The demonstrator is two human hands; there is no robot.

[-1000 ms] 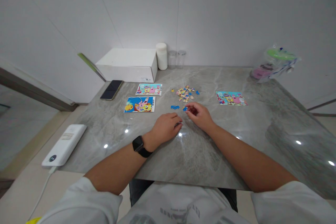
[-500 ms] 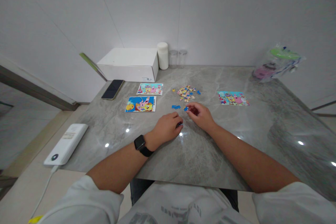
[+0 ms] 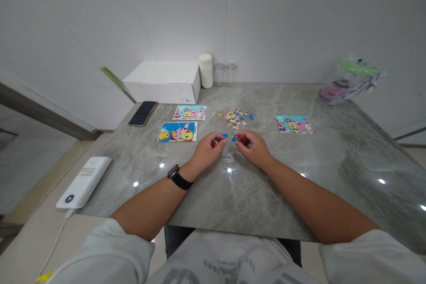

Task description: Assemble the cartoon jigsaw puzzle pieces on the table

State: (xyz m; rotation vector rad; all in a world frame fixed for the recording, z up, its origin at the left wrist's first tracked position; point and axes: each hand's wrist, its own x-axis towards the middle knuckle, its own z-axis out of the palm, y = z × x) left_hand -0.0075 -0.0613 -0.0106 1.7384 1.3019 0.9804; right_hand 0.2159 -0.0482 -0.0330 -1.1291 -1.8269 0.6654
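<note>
Pinching a blue-and-yellow jigsaw piece point(image 3: 234, 138) in the right hand point(image 3: 254, 146), just before the loose pile point(image 3: 234, 118), with the left hand point(image 3: 207, 150) curled at a blue jigsaw strip point(image 3: 225, 135), can't tell if gripping: likely light, stiff card, best held edgewise.

The grey marbled surface point(image 3: 259, 204) carried a heap of puzzle pieces point(image 3: 235, 119). Left of the heap lay a blue picture card point(image 3: 177, 132) and a paler picture card point(image 3: 189, 112), with a phone point(image 3: 143, 113) farther left. Another picture card point(image 3: 294, 124) lay to its right. Behind it, leftward, stood clear jars point(image 3: 230, 76), a white bottle point(image 3: 206, 71) and a white box point(image 3: 163, 75).
</note>
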